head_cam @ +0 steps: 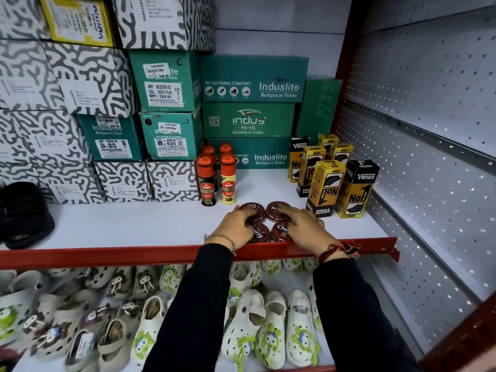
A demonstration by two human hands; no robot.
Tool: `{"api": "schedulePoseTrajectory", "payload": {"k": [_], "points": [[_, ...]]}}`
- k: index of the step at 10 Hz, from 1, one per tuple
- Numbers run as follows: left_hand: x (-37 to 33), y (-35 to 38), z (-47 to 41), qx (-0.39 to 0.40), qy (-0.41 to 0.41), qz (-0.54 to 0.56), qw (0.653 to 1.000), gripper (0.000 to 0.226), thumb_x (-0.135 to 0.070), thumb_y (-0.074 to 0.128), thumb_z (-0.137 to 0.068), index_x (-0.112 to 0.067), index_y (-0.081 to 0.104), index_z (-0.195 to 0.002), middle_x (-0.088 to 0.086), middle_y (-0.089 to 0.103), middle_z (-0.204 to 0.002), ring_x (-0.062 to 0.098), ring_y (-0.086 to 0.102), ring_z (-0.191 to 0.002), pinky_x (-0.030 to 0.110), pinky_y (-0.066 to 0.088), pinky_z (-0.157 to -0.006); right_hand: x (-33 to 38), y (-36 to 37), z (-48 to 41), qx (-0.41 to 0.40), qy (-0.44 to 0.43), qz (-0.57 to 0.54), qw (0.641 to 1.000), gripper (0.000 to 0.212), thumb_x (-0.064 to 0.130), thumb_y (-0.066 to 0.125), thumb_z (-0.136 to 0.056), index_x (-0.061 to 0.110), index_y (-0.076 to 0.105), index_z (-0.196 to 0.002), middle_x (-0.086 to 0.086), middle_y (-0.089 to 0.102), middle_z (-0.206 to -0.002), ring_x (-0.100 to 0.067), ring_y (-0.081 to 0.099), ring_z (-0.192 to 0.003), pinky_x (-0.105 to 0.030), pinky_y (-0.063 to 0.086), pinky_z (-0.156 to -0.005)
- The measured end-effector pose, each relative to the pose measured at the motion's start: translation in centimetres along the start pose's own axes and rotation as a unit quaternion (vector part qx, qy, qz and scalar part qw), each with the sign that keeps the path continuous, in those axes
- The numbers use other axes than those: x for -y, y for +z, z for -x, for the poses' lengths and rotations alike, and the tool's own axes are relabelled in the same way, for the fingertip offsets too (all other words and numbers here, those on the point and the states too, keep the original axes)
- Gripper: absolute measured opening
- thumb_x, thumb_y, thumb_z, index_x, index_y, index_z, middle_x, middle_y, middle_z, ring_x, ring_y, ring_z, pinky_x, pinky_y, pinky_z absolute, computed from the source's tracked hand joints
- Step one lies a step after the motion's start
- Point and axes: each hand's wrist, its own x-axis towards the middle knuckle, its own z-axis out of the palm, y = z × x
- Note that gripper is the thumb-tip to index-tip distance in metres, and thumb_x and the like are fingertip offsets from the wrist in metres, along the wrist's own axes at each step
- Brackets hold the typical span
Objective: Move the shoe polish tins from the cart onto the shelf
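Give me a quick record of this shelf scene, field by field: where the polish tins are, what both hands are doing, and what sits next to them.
tins: four dark red polish tins, two-by-two near the shelf front edge
left hand: flat on the left tins
right hand: flat on the right tins
behind: Kiwi bottles
right: yellow Venus boxes
cart: not in view

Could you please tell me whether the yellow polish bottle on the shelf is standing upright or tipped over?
Upright. The yellow polish bottle stands on its base on the shelf, orange cap on top, beside a dark bottle.
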Motion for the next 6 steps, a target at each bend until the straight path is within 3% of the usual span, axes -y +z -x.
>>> {"api": "schedulePoseTrajectory", "payload": {"k": [1,4,6], "points": [[0.4,0.4,0.0,-0.016,0.002,0.008,1.0,0.062,0.005,0.046,-0.086,-0.016,0.053,-0.143,0.009,0.05,-0.15,0.024,0.049,-0.137,0.023,0.035,-0.113,-0.3,0.2,-0.1,-0.02,0.003,0.001,1.0,0.063,0.009,0.045,-0.087,0.034,0.047,-0.144,0.01,0.039,-0.157,-0.026,0.028,-0.144,-0.045,0.022,-0.116],[0.5,0.2,0.1,-0.053,0.005,0.013,0.999,0.054,0.004,0.049,-0.084,-0.019,0.066,-0.13,0.007,0.061,-0.139,0.022,0.057,-0.129,0.021,0.041,-0.106,-0.5,0.3,-0.1,-0.043,-0.005,0.004,0.999,0.058,0.005,0.047,-0.085,0.035,0.057,-0.134,0.011,0.052,-0.147,-0.027,0.035,-0.133,-0.04,0.028,-0.102],[-0.8,-1.2,0.5,-0.144,0.07,0.044,0.986,0.045,-0.003,0.048,-0.094,-0.02,0.063,-0.133,0.0,0.059,-0.143,0.019,0.059,-0.127,0.018,0.039,-0.105,0.1,-1.5,0.5,-0.181,-0.077,-0.009,0.98,0.046,0.016,0.045,-0.095,0.034,0.053,-0.137,0.012,0.05,-0.147,-0.022,0.036,-0.134,-0.034,0.023,-0.096]]}}
